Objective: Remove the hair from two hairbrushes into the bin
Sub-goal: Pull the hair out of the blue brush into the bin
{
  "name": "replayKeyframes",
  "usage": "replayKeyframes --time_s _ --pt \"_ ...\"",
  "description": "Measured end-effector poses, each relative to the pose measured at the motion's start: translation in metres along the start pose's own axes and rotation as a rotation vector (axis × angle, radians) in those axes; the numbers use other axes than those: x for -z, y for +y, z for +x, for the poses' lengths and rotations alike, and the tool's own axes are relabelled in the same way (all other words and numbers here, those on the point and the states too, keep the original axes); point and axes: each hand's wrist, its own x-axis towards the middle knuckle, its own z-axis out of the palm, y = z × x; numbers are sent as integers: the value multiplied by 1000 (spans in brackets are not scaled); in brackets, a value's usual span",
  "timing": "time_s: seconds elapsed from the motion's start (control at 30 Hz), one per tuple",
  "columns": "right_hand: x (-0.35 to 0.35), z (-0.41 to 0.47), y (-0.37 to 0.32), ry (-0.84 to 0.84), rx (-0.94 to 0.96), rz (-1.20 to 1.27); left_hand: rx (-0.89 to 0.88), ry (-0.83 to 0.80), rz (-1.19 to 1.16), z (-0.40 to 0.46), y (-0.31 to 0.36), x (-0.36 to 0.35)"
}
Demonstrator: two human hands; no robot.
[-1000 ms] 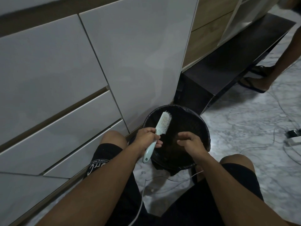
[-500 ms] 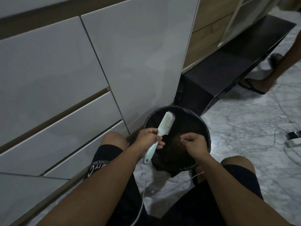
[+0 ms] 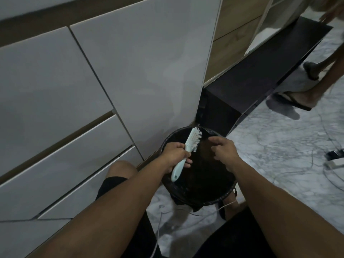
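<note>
A pale mint hairbrush (image 3: 191,144) is held upright over the round black bin (image 3: 219,198), bristles facing right. My left hand (image 3: 176,155) is wrapped around its handle, whose end pokes out below the fist. My right hand (image 3: 223,151) hovers over the bin just right of the bristles, fingers curled and pinched together; whether any hair is between them is too dark to tell. Only one brush is in sight. The bin stands on the floor between my knees, lined with a dark bag.
White cabinet drawers and doors (image 3: 93,108) rise close on the left. A low dark bench (image 3: 260,81) runs behind the bin. Another person's feet in sandals (image 3: 296,100) stand at the far right on the marble floor (image 3: 279,149), where cables and a power strip (image 3: 335,155) lie.
My right hand has risen from low inside the bin toward the bristles. The brush stays in my left hand. The other person's feet have shifted at the right.
</note>
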Motion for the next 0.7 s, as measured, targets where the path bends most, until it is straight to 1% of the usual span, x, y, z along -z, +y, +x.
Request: replayKeyframes --time_s 0.17,0.3,0.43,0.6,0.7 --pt "11 11 -3 27 -13 -40 -3 23 5 6 4 4" --pt "8 7 -5 51 -31 57 4 36 -6 5 6 6" --pt "1 -7 -17 -37 -71 188 6 20 6 -2 14 6" --pt "-8 -17 -26 -238 -111 454 -8 -66 38 -19 32 4" --pt "-10 -17 -30 -275 -98 490 -34 -63 77 -25 37 5"
